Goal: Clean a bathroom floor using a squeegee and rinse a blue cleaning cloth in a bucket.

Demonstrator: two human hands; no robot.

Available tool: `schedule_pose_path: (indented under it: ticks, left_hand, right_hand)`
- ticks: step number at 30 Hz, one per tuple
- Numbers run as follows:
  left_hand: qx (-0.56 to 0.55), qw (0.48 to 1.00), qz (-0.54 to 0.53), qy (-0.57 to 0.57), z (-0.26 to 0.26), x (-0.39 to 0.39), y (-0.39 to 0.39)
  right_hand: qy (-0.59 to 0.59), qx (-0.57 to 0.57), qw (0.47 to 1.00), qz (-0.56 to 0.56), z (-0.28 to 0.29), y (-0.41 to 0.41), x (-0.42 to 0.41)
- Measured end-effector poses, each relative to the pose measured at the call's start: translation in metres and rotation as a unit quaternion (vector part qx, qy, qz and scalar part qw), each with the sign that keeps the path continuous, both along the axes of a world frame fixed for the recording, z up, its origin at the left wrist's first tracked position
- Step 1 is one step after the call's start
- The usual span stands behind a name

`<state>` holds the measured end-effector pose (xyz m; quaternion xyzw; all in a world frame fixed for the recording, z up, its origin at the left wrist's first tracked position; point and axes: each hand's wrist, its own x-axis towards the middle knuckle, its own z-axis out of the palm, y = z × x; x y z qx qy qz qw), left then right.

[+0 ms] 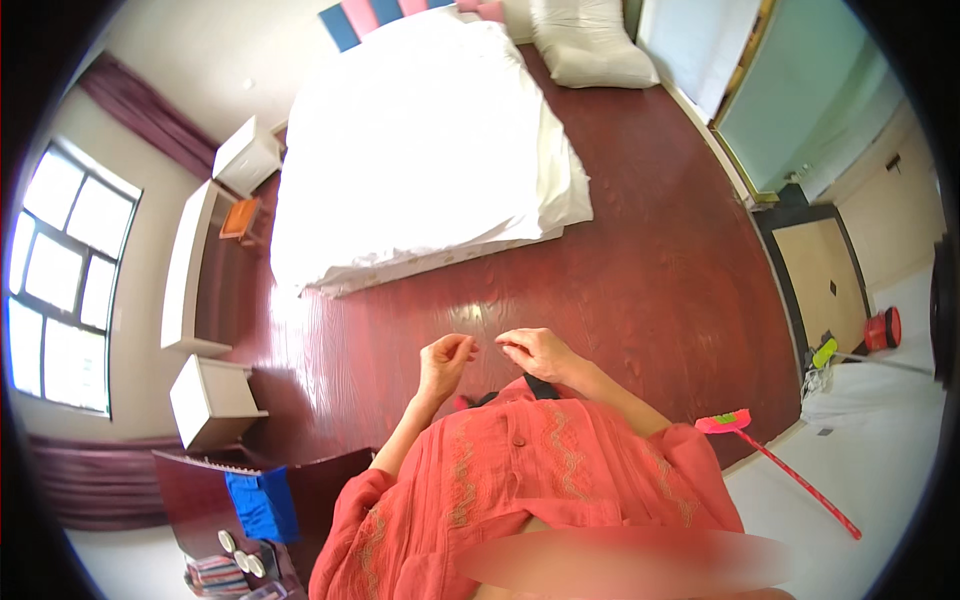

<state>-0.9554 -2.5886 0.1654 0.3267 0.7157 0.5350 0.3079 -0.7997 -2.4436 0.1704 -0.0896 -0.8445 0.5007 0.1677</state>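
Note:
Both hands are raised in front of my waist, a short gap between them. Fingers curl inward on my left hand (444, 367), thumb against them, and nothing shows in it. My right hand (544, 354) is palm down and bent at the wrist, its fingers loosely bent, a little apart and holding nothing I can see. Beneath them is the dark red wood-grain floor (600, 315). Ahead stands a bed under a white sheet (420, 142), its edge hanging unevenly over the patterned bed base (450, 257).
White nightstands (246, 159) (214, 401), a white desk (184, 262) and an orange stool (240, 219) line the window side. On the right are a broom (795, 476), a red bucket (883, 328) and a doorway mat (821, 262). A blue cloth (262, 504) hangs over a dark board.

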Motion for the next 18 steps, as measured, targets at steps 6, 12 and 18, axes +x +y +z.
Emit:
schedule_pose_path:
  ticks: [6,12,18]
  left_hand:
    - [0.005,0.960,-0.238,0.147,0.018,0.052,0.131]
    - [0.010,0.931,-0.335,0.144,0.008,0.089,0.252]
    - [0.017,0.918,-0.389,0.071,0.009,0.129,0.396]
  right_hand:
    - [-0.035,-0.070,0.984,-0.161,0.006,0.071,0.086]
    - [-0.028,0.005,0.963,-0.268,-0.010,0.159,0.153]
    - [-0.093,-0.005,0.923,-0.373,0.016,0.247,0.231]
